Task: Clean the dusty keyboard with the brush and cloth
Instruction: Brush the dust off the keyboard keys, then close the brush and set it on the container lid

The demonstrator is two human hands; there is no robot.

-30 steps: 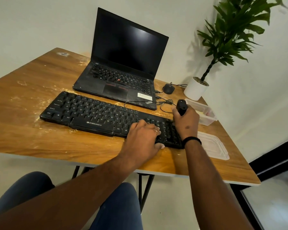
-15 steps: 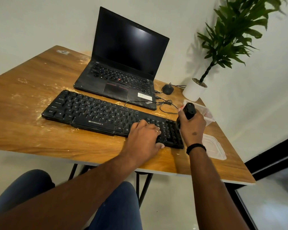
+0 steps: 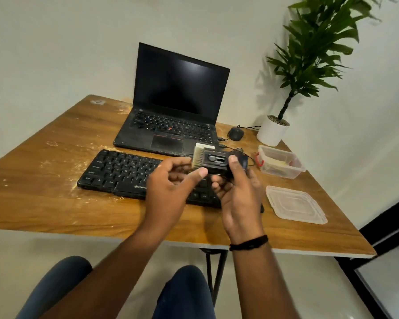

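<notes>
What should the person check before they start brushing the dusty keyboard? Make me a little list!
1. Brush in hand: ok. The right hand grips the black brush, and the left hand pinches its bristle end.
2. Bristles out: ok. Pale bristles show at the brush's left end.
3. Bristles aimed at the keys: not ok. They point sideways, above the keyboard.
4. Keyboard free to brush: ok. No hand rests on it.
5. Cloth ready: cannot tell. Something pale lies in the open plastic box, but it is unclear.
6. Dust left to clean: ok. Pale dust lies on the table around the keyboard.
</notes>
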